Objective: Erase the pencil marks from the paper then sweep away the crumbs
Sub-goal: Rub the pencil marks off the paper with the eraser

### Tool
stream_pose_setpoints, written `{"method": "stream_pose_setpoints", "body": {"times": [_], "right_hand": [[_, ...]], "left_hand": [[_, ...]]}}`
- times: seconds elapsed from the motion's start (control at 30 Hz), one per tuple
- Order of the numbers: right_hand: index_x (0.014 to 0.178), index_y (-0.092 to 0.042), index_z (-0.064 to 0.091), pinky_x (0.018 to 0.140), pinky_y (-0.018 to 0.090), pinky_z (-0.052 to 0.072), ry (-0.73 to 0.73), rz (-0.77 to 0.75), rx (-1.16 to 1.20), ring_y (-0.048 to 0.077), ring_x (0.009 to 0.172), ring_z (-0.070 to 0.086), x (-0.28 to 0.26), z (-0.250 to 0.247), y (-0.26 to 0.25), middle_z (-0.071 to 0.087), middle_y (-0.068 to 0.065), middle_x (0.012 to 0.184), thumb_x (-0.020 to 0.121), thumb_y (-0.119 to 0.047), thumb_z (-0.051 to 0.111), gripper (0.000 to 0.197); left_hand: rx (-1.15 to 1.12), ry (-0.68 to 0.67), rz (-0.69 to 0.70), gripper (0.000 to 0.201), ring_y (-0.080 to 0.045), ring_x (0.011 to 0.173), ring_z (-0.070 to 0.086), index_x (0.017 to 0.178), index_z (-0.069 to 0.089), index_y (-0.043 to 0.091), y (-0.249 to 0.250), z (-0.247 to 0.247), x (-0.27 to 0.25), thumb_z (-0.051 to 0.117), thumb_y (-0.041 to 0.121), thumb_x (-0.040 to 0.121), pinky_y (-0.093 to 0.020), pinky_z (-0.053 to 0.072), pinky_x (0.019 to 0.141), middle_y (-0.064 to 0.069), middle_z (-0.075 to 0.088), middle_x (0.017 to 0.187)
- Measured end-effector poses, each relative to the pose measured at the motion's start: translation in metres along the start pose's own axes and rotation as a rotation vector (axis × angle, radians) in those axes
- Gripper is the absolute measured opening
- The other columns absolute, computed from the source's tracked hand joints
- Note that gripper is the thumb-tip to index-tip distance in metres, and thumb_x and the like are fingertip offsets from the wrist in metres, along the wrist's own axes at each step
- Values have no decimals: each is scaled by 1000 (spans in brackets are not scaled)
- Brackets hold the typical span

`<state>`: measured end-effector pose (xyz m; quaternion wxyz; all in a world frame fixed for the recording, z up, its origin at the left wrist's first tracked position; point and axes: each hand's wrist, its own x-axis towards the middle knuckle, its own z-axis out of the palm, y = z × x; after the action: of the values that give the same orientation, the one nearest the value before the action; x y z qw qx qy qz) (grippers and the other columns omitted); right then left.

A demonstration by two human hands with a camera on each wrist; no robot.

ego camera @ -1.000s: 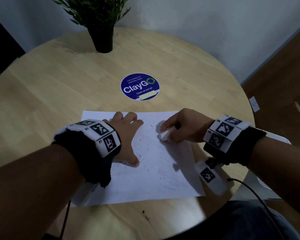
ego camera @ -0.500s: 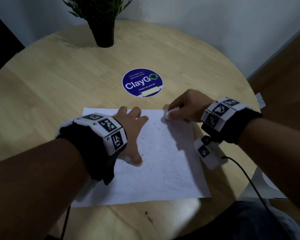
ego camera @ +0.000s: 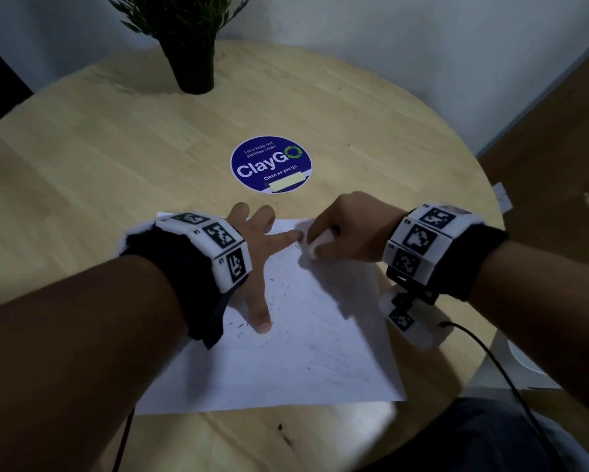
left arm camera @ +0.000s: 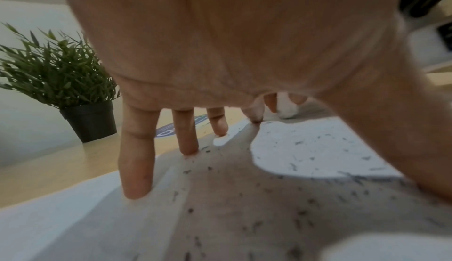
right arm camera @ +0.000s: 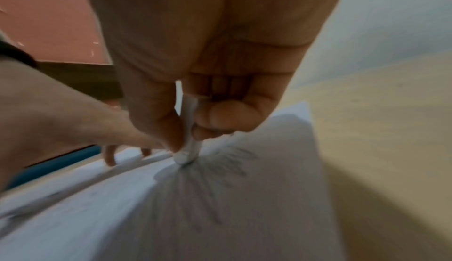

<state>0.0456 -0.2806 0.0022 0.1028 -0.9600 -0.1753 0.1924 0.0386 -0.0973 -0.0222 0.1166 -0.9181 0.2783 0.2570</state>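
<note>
Now the right hand (ego camera: 345, 229) has come back down from the far right corner of the paper (ego camera: 320, 352) – where it was half a second ago – to a spot just inside the far edge, its thumb and fingers pinching the white eraser (right arm camera: 188, 139) with the tip pressed onto faint pencil strokes (right arm camera: 220, 168). Meanwhile the left hand (ego camera: 255, 253) stays flat on the paper's left half, fingers spread and straight, pinning the sheet to the table (ego camera: 116, 158). Dark crumbs (ego camera: 282, 294) lie scattered across the middle of the sheet. Judging by this, erasing is not finished – grey lines remain near the right edge – and sweeping has yet to begin.
</note>
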Motion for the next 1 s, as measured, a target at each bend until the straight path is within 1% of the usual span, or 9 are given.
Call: {"method": "stream_pose_setpoints", "body": {"times": [0.1, 0.23, 0.37, 0.5, 0.63, 0.77, 0.87, 0.9, 1.0], "right_hand": [[108, -27, 73, 56, 21, 36, 71, 80, 42, 6, 57, 49, 4, 0, 9, 48, -19, 57, 83, -28, 65, 26], [105, -31, 73, 53, 13, 40, -78, 12, 73, -1, 39, 49, 2, 1, 0, 50, -15, 35, 83, -28, 65, 23], [105, -27, 73, 57, 19, 45, 72, 133, 107, -1, 39, 50, 9, -5, 8, 54, -15, 47, 85, -26, 64, 23], [97, -33, 75, 59, 19, 48, -80, 28, 118, 5, 41, 52, 1, 3, -6, 51, -15, 35, 83, -29, 62, 19], [94, -24, 77, 47, 11, 43, 35, 84, 137, 0, 33, 47, 10, -3, 5, 57, -8, 44, 83, -24, 63, 18], [92, -31, 75, 55, 17, 45, -127, 15, 95, 0, 37, 49, 3, 1, -9, 51, -12, 35, 84, -28, 63, 15], [100, -27, 75, 58, 21, 42, 49, 101, 64, 4, 48, 50, 8, -5, 0, 50, -14, 47, 85, -28, 63, 19], [102, -26, 75, 57, 20, 43, 85, 129, 76, 3, 45, 50, 9, -6, 3, 50, -16, 47, 85, -28, 63, 20], [92, -29, 75, 57, 19, 47, -68, 86, 139, 2, 35, 49, 2, -1, 1, 52, -12, 36, 85, -30, 63, 15]], "left_hand": [[5, -21, -22, 138, -23, 120, 21, 146, -13, 49, 0, 0, 6, 74, 79, 43, -39, 38, 86, 4, 18, 127], [12, -54, -40, 139, -26, 122, 19, 143, -16, 49, -2, 0, 11, 73, 81, 41, -50, 39, 98, 2, 14, 130], [8, -32, -30, 141, -24, 119, 19, 141, -20, 52, -4, 5, 12, 71, 83, 38, -49, 39, 98, 4, 15, 128], [-1, -13, -19, 136, -22, 113, 20, 141, -10, 50, -6, 7, 12, 71, 83, 36, -47, 41, 94, 3, 17, 123], [4, -21, -28, 142, -23, 113, 19, 143, -14, 49, -7, 8, 13, 70, 84, 35, -48, 38, 97, 3, 15, 122], [5, -47, -30, 140, -25, 118, 20, 145, -12, 49, -5, 4, 13, 73, 82, 40, -49, 38, 99, 2, 15, 126], [-3, -46, -36, 141, -25, 118, 20, 144, -17, 50, -5, 5, 14, 72, 82, 39, -50, 38, 100, 3, 15, 127], [-9, -36, -33, 142, -25, 118, 20, 142, -19, 51, -5, 7, 14, 72, 83, 38, -50, 38, 99, 4, 15, 127], [-17, -9, -20, 141, -23, 115, 19, 141, -19, 52, -7, 10, 13, 71, 84, 37, -49, 37, 99, 4, 14, 124]]}}
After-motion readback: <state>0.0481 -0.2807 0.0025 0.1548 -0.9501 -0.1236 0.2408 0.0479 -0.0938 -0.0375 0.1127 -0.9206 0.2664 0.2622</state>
